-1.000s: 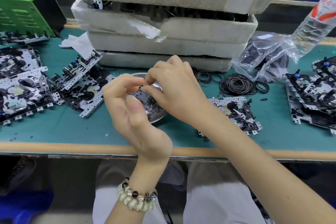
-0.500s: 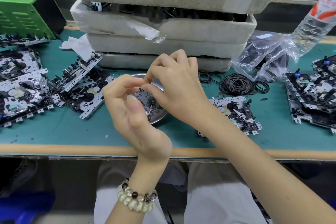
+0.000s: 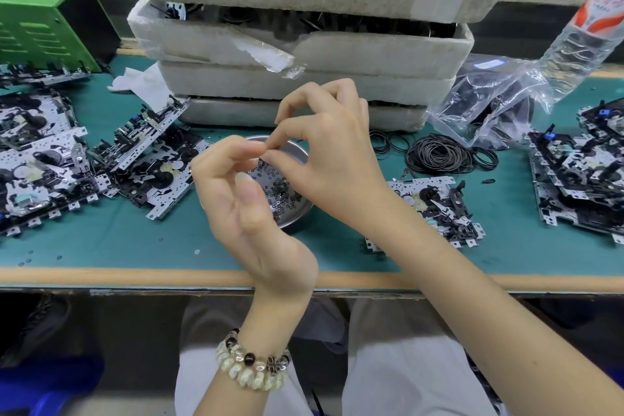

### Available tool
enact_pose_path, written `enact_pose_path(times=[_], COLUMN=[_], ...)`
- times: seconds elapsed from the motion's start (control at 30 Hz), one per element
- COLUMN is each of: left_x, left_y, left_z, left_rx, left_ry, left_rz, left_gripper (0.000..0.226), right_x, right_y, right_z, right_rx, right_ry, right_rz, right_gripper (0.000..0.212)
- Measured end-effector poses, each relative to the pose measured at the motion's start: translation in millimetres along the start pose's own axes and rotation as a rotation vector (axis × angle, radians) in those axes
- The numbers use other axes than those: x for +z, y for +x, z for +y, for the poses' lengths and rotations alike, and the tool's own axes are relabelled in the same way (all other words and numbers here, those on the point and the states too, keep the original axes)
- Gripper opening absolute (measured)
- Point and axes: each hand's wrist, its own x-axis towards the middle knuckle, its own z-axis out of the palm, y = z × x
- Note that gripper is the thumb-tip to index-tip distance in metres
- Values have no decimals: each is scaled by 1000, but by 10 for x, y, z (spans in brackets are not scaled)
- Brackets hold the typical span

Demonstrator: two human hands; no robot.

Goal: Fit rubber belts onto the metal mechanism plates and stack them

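Both hands are up over the middle of the bench. My left hand (image 3: 250, 199) and right hand (image 3: 331, 159) meet fingertip to fingertip above the metal dish (image 3: 293, 147). Each has thumb and forefinger pressed into a pinch, and whatever sits between them is too small for me to make out. There's a bead bracelet (image 3: 253, 368) on the left wrist.

The dish holds a scatter of tiny black rings (image 3: 282, 187). The rubber belts (image 3: 439, 155) lie in a loose pile on the green mat (image 3: 118, 233), to the right of the dish and just in front of the foam trays (image 3: 304, 44) stacked at the far side. One mechanism plate (image 3: 435, 209) lies flat near my right forearm. More plates (image 3: 152, 162) are heaped left of the dish, with a stack at the far left (image 3: 33, 159) and another stack at the right edge (image 3: 580, 179).

A clear plastic bag (image 3: 489, 101) sits beyond the belts, with a bottle (image 3: 580, 27) leaning over it. A green metal box (image 3: 40, 13) stands far left.
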Motion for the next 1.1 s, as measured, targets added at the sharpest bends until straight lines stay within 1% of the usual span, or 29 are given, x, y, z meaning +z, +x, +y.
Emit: enact_pose_path(times=[0.07, 0.2, 0.27, 0.33, 0.4, 0.5, 0.57, 0.67, 0.73, 0.83, 0.9, 0.97, 1.1], left_x=[6, -15, 4, 10, 7, 18, 48, 82, 108, 122, 116, 114, 114], left_y=[-88, -31, -35, -40, -38, -42, -38, -84, -126, -142, -139, -138, -138], left_z=[-18, -90, -65, -38, -21, -37, -45, -80, -116, -162, -181, -192, -184], left_rx=[60, 49, 18, -40, -39, 30, 23, 52, 88, 57, 40, 35, 34], left_ry=[-21, -60, -71, -65, 6, 186, 266, 370, 467, 511, 509, 517, 526], left_rz=[10, 1, -35, -123, -282, -552, -756, -1089, -1217, -1280, -1292, -1295, -1294], left_gripper=[23, 23, 21, 18, 19, 25, 38, 61, 76, 87, 88, 86, 83], right_x=[-4, -34, -132, -314, -560, -941, -1124, -1255, -1265, -1239, -1231, -1235, -1249], right_y=[2, 4, 15, 2, -52, -197, -305, -436, -494, -556, -580, -593, -618], right_z=[5, 20, 66, 166, 305, 527, 642, 695, 690, 694, 704, 713, 735], right_rx=[13, 31, 56, 89, 119, 175, 239, 288, 293, 298, 325, 361, 411], right_ry=[43, 115, 127, 131, 152, 112, 44, -31, -69, -164, -208, -204, -145], right_rz=[-25, -121, -123, -90, -107, -259, -355, -433, -481, -500, -496, -513, -513], right_gripper=[4, 9, 9, 7, 4, 13, 10, 4, 7, 6, 16, 20, 14])
